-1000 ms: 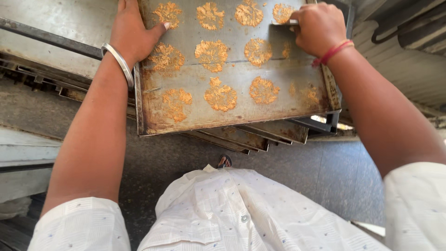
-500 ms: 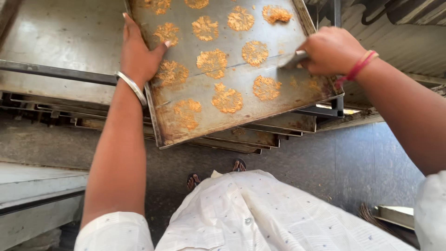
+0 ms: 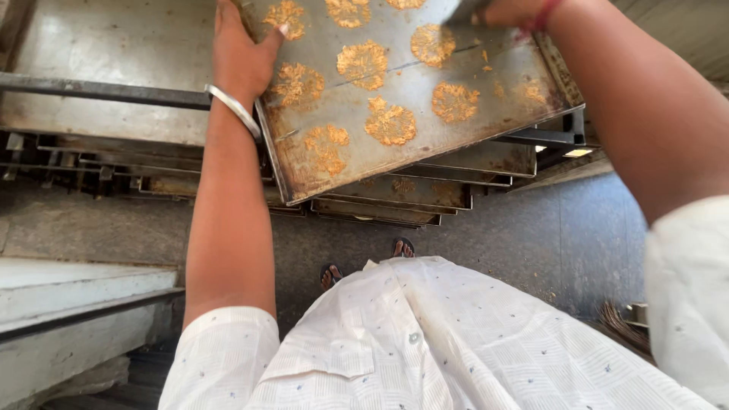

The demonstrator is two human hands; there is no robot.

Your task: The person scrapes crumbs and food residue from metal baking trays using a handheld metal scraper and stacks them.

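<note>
A large metal baking tray [image 3: 486, 106] lies tilted on top of a stack of similar trays, with several round golden-brown baked pieces [image 3: 390, 121] stuck to its surface. My left hand [image 3: 241, 53], a metal bangle on its wrist, grips the tray's left rim with the thumb over the edge. My right hand [image 3: 510, 11] sits at the top edge of the view, closed on a flat metal scraper [image 3: 465, 12] that rests against the tray near the far pieces. A red thread circles that wrist. Loose crumbs lie by the right pieces.
More metal trays [image 3: 425, 191] are stacked underneath, on a rack. A grey metal counter [image 3: 114, 68] with a bar [image 3: 99, 89] across it lies to the left. Below are a dark floor [image 3: 531, 243], my sandalled feet [image 3: 402, 247] and a white step [image 3: 68, 288] at left.
The view has shifted so the tray sits higher and my right hand has reached the top edge. My right hand moved with the scraper along the tray's far part. The left hand kept its hold.
</note>
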